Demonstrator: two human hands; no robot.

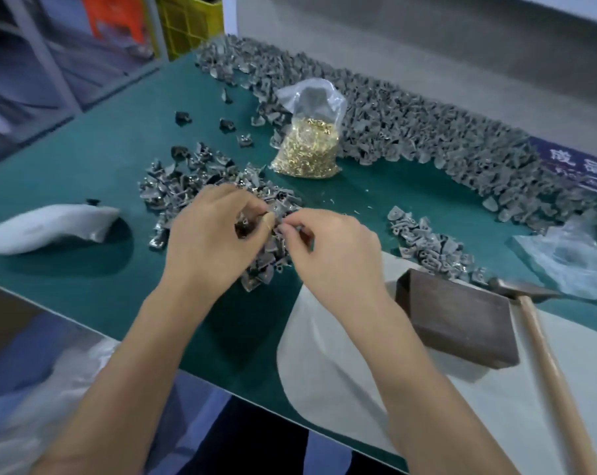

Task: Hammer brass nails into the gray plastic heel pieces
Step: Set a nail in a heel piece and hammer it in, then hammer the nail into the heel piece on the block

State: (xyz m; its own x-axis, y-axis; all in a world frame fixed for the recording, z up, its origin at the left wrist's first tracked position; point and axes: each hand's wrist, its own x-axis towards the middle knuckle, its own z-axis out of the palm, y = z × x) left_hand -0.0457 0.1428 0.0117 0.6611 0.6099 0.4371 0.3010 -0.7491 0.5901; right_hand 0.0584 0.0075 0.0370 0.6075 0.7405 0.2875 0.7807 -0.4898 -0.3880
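We work over the middle pile of gray heel pieces (201,186) near the front edge of the bench (84,159). Our left hand (208,234) has its fingers curled around one small heel piece (278,210), and our right hand (331,245) pinches something tiny against it with thumb and forefinger. We think it is a nail, but it is too small to tell.

The bag of brass nails (307,149) stands behind the pile, toward the middle of the bench. A long bank of gray pieces (427,132) follows the far edge, and a smaller heap (430,241) lies toward the right edge, just behind the dark block (458,323). The hammer (543,337) lies untouched beside the block.

The pieces look light, stiff and smooth — they may slip easily, so we judge it best to hold one by its sides. The nails are thin and should be taken by the shank.
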